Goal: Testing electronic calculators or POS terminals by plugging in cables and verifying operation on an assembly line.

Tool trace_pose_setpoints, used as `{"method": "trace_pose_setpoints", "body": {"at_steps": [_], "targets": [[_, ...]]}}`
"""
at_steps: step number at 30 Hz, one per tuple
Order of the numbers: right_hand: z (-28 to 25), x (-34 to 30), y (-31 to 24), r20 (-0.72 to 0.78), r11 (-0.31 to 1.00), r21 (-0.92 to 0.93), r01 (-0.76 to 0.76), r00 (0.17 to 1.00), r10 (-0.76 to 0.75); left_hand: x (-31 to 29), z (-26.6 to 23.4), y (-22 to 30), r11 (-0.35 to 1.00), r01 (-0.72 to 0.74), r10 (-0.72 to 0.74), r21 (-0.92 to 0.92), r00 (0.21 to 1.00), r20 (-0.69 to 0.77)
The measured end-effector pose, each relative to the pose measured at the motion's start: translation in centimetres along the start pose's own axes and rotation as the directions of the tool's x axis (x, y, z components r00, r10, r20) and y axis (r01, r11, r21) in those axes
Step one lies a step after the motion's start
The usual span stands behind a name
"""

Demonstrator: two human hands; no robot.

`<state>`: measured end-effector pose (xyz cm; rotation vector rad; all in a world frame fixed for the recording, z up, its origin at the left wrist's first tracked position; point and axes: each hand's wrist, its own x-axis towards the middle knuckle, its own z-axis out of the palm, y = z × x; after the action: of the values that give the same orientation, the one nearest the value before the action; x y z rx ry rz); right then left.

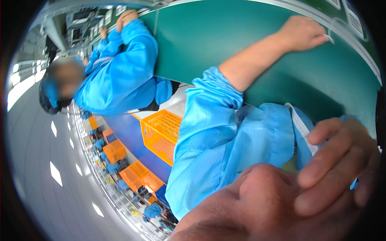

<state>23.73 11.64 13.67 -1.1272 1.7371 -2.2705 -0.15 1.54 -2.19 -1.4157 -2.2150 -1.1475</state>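
In the head view, pinching a thin white looped strip (330, 39) in the bare left hand (303, 34), near the far edge of the flat green tabletop (209, 36). Cannot tell whether gripping anything with the bare right hand (335, 160), curled close to the lens. Blocking the near table edge with a wrinkled light-blue sleeve (209, 124); at left, beyond a slotted orange plastic crate (163, 125), beside a blue-clad co-worker (116, 84).

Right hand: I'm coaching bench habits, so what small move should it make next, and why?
Probably lower the right hand toward the green tabletop: it is up close to the face, while the left hand is out over the table alone, seemingly pinching a thin white piece.
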Motion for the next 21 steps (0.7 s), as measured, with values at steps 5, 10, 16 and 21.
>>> {"method": "trace_pose_setpoints", "body": {"at_steps": [5, 10, 16, 21], "targets": [[-1.3, 0.3, 0.3, -0.004, 0.991, -0.116, -0.059, 0.998, 0.059, -0.3, -0.1, 0.1, 0.996, 0.083, -0.081, -0.017, 0.992, 0.095], [-2.3, 0.9, 0.8, -0.011, 0.972, -0.220, -0.085, 0.996, 0.085, -0.4, -0.1, 0.0, 0.997, 0.066, -0.063, -0.047, 0.996, 0.055], [-4.0, 1.3, 1.3, -0.040, 0.948, -0.306, -0.087, 0.996, 0.079, -0.2, -0.5, 0.2, 0.992, 0.103, -0.095, -0.070, 0.990, 0.107], [-5.2, 2.3, 1.2, -0.053, 0.910, -0.405, -0.089, 0.996, 0.074, -0.1, -0.9, 0.6, 0.994, 0.088, -0.082, -0.058, 0.991, 0.101]]}}
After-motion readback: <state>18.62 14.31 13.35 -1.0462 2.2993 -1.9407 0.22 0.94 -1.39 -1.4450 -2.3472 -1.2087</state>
